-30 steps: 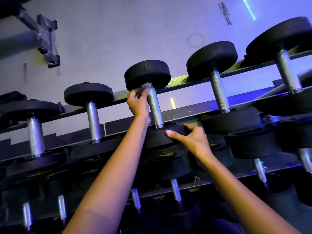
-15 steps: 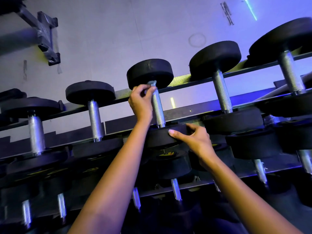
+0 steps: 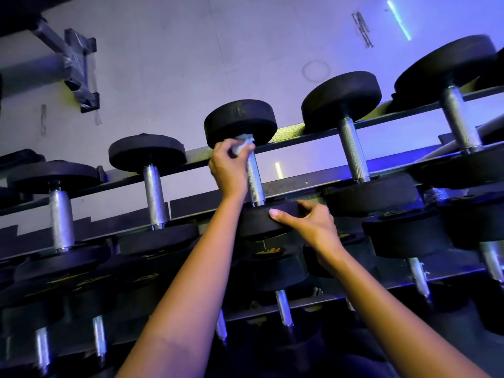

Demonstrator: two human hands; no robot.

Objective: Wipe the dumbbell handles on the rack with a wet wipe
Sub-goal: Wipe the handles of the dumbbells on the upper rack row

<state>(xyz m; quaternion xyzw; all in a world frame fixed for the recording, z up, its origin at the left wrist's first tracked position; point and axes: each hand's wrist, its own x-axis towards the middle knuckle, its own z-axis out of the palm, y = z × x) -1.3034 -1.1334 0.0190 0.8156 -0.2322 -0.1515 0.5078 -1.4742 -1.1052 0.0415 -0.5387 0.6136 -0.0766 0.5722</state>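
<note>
A row of black dumbbells with knurled steel handles lies across the top tier of the rack (image 3: pixel 313 137). My left hand (image 3: pixel 229 165) is closed on a crumpled white wet wipe (image 3: pixel 244 143), pressed against the far end of the middle dumbbell's handle (image 3: pixel 255 181), just under its far head (image 3: pixel 240 124). My right hand (image 3: pixel 308 222) grips the rim of that dumbbell's near head (image 3: pixel 261 222), thumb on the front, fingers over the top. Most of the wipe is hidden in my fist.
Neighbouring dumbbell handles stand to the left (image 3: pixel 154 195) and right (image 3: pixel 353 151) on the same tier. Lower tiers hold more dumbbells (image 3: pixel 281 266) under my forearms. A dark metal bracket (image 3: pixel 79 69) lies on the grey floor beyond the rack.
My left hand has slid the wipe slightly farther up the handle toward the far head. My right hand stays on the near head.
</note>
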